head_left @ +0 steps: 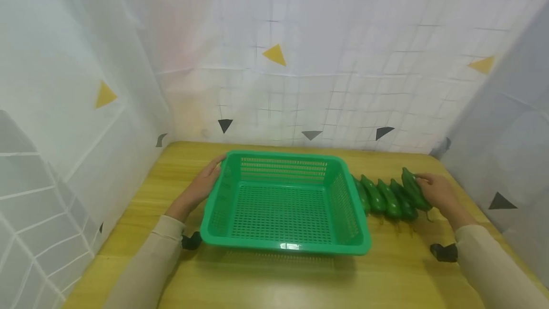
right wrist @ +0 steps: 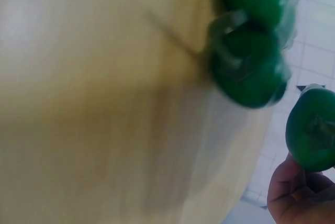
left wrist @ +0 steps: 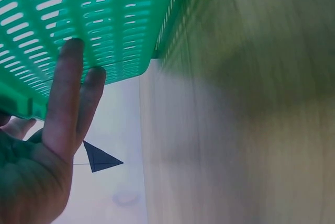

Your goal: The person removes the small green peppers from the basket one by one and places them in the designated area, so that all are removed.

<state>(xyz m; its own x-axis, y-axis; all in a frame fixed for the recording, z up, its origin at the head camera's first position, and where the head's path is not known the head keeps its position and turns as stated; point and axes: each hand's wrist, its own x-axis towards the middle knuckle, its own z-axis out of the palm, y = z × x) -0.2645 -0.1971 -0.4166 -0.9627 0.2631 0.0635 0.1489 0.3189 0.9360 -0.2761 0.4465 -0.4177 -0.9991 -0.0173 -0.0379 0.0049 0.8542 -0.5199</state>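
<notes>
A green plastic basket [head_left: 285, 247] with slotted walls and bottom stands on the wooden table. My left hand [head_left: 200, 187] holds its left side near the far corner. In the left wrist view, two fingers of the left hand [left wrist: 60, 109] lie along the slotted outer wall. At the right, my right hand [head_left: 437, 194] pinches a long green pepper [head_left: 412, 187] from its right side. In the right wrist view, that pepper [right wrist: 314, 130] is seen stem end first, above the curled fingers. Several more green peppers [head_left: 389, 199] lie in a row between basket and right hand.
The wooden table [head_left: 266, 290] reaches back to a white patterned sheet [head_left: 317, 99] at the rear. Similar sheets hang along the left and right sides. The leftmost pepper [head_left: 361, 193] lies close against the basket's right wall.
</notes>
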